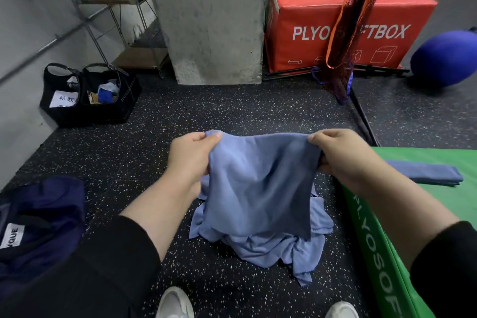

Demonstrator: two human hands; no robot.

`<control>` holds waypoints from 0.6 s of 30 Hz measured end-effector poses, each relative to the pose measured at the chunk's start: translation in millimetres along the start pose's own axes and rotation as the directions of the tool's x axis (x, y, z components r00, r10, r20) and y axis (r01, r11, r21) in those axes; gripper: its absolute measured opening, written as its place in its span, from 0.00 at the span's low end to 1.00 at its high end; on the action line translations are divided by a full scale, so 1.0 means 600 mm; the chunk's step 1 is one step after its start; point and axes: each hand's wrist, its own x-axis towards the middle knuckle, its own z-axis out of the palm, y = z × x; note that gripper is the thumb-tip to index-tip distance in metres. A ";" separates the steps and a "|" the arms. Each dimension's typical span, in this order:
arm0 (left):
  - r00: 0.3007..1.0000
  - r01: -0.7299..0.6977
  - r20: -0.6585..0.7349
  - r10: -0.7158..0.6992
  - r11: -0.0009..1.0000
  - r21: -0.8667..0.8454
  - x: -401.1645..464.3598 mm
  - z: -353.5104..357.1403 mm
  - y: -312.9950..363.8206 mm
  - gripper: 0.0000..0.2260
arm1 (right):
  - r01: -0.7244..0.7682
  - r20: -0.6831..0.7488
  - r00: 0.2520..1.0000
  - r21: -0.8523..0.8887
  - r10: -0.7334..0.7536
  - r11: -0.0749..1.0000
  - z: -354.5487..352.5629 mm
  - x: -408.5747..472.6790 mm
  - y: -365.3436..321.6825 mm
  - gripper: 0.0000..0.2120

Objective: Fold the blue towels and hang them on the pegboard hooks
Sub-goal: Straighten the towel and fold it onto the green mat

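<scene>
I hold a light blue towel [260, 183] up by its top edge, so it hangs in front of me. My left hand [189, 157] pinches its left corner and my right hand [343, 156] pinches its right corner. Under it, a heap of more crumpled blue towels [291, 250] lies on the speckled black floor. A folded blue towel [428, 174] lies flat on the green plyo box [423, 214] at my right. No pegboard or hooks are in view.
A concrete pillar [214, 20] stands ahead, with a red plyo box [335, 20] and a hanging mesh net [346, 41] to its right. Two black baskets [87, 95] sit at the left wall. A navy bag [41, 217] lies at my left, a blue ball [446, 58] far right.
</scene>
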 end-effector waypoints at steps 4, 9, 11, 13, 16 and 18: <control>0.984 -0.165 0.090 0.154 0.978 0.128 -0.027 0.046 -0.006 0.17 | -0.072 0.110 0.992 0.130 0.058 0.989 0.042 -0.008 -0.002 0.09; 0.902 -0.430 0.205 0.380 0.822 0.374 -0.054 0.078 -0.002 0.20 | -0.091 0.127 0.990 0.226 0.064 0.970 0.081 -0.015 -0.011 0.11; 0.877 -0.479 0.200 0.436 0.776 0.410 -0.053 0.084 -0.006 0.20 | -0.097 0.137 0.989 0.260 0.063 0.961 0.090 -0.016 -0.011 0.12; 0.855 -0.514 0.196 0.480 0.738 0.437 -0.052 0.091 -0.012 0.22 | -0.106 0.152 0.986 0.288 0.064 0.952 0.098 -0.014 -0.011 0.12; 0.829 -0.553 0.221 0.514 0.694 0.461 -0.051 0.096 -0.022 0.17 | -0.116 0.167 0.984 0.301 0.068 0.946 0.107 -0.013 -0.008 0.13; 0.825 -0.558 0.221 0.520 0.687 0.466 -0.049 0.097 -0.025 0.12 | -0.139 0.195 0.978 0.333 0.076 0.933 0.110 -0.015 -0.007 0.15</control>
